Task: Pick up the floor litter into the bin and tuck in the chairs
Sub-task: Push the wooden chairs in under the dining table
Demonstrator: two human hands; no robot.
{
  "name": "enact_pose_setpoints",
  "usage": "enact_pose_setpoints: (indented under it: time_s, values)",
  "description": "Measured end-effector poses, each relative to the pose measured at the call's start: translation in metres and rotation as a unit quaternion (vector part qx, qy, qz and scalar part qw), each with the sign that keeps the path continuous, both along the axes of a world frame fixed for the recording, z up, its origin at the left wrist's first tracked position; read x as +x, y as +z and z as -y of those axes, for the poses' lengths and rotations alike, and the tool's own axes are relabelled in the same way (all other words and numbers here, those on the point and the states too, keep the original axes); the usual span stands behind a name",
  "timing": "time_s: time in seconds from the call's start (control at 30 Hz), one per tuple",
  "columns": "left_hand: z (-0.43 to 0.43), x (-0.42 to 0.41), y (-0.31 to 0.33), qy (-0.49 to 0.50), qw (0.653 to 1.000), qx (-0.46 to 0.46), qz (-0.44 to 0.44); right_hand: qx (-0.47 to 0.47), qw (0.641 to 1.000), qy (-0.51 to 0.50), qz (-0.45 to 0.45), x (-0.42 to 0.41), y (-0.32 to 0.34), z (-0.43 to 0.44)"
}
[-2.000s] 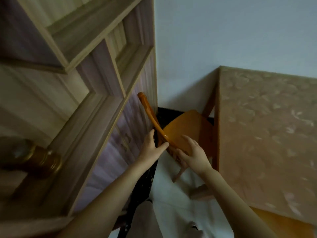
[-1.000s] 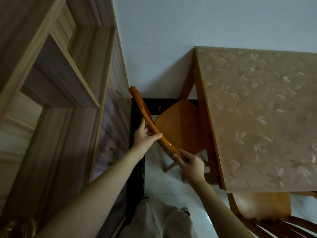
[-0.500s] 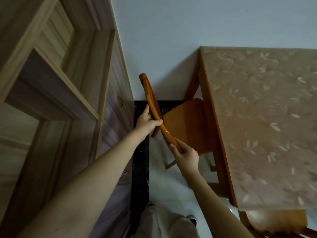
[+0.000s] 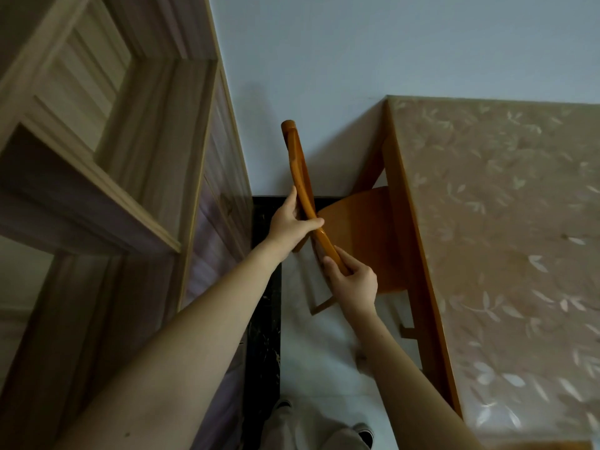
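An orange wooden chair (image 4: 357,235) stands at the table's left side, its seat partly under the table (image 4: 493,241) edge. Its curved top rail runs from the wall down toward me. My left hand (image 4: 292,224) grips the middle of that rail. My right hand (image 4: 354,280) holds the rail's near end. The table has a leaf-patterned beige cover. No litter or bin shows.
A tall wooden shelf unit (image 4: 136,177) fills the left, close to the chair. A pale wall (image 4: 357,53) stands behind. The floor has white tiles (image 4: 328,352) with a dark strip (image 4: 263,336) along the shelf. My shoes and trousers show at the bottom.
The chair has slid to the right, with more of its seat under the table. Both hands stayed on the top rail and moved with it.
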State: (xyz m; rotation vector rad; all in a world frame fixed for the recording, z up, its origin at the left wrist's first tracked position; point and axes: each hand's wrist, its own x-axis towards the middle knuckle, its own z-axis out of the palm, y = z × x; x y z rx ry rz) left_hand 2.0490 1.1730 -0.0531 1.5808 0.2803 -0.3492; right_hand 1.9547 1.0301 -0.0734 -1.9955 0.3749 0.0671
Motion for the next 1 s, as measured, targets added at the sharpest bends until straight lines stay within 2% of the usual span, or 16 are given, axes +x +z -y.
enact_pose_setpoints:
  time_s: [0.23,0.53,1.0]
  values:
    - [0.007,0.045,-0.005,-0.018,0.999,-0.027,0.002,-0.001,1.0,-0.024,0.005,0.044,-0.006,0.004]
    - [-0.005,0.095,-0.002,-0.04,0.999,-0.016,0.024,-0.003,0.999,-0.035,0.014,0.085,-0.011,-0.017]
    - [-0.007,0.088,-0.014,-0.008,0.996,0.009,0.091,-0.017,0.998,-0.048,0.026,0.091,-0.014,-0.021]
